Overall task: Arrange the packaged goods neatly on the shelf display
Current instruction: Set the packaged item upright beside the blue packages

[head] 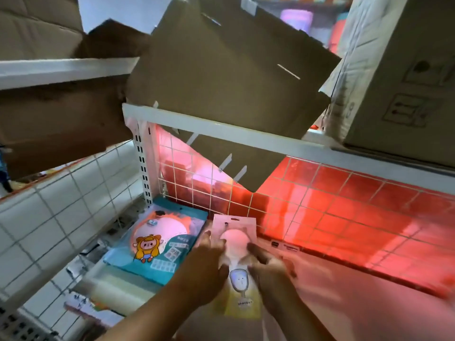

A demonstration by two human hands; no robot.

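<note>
Left hand [205, 265] and right hand [269, 267] hold pink packet [236, 238] beside teal packet [157, 244].

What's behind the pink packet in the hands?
A white wire grid, lit red, stands behind the pink packet. The packet, the left hand and the right hand hide the shelf floor beneath them.

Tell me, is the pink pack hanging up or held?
Held, not hung: the left hand and right hand grip the pink pack by its sides.

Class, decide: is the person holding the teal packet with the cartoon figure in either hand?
No: the left hand and right hand both hold the pale pink plastic packet, while the teal cartoon packet lies left of them.
</note>
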